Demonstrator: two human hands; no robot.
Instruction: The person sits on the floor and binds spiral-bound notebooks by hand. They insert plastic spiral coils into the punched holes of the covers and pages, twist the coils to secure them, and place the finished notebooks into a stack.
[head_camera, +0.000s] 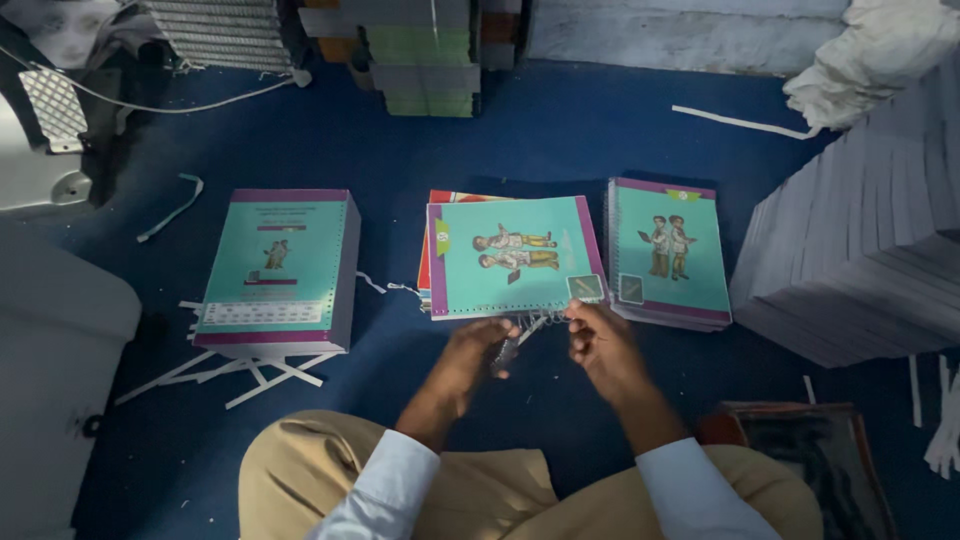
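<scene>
A teal booklet with a purple edge and a picture of two children (510, 255) lies on the blue floor straight ahead, atop a red-edged one. Its punched near edge faces me. My left hand (470, 355) and my right hand (600, 345) meet just below that edge. Between their fingers is a thin metal wire spiral (530, 328), pinched at the booklet's near edge. A stack of bound teal booklets (670, 250) sits to the right. A thicker stack of teal booklets (280, 265) sits to the left.
White paper strips (240, 370) lie scattered by the left stack. A tall pile of pale sheets (860, 260) rises at the right. Stacked books (425, 50) and a white cable (200, 100) are at the back. A dark tray (810, 460) lies by my right knee.
</scene>
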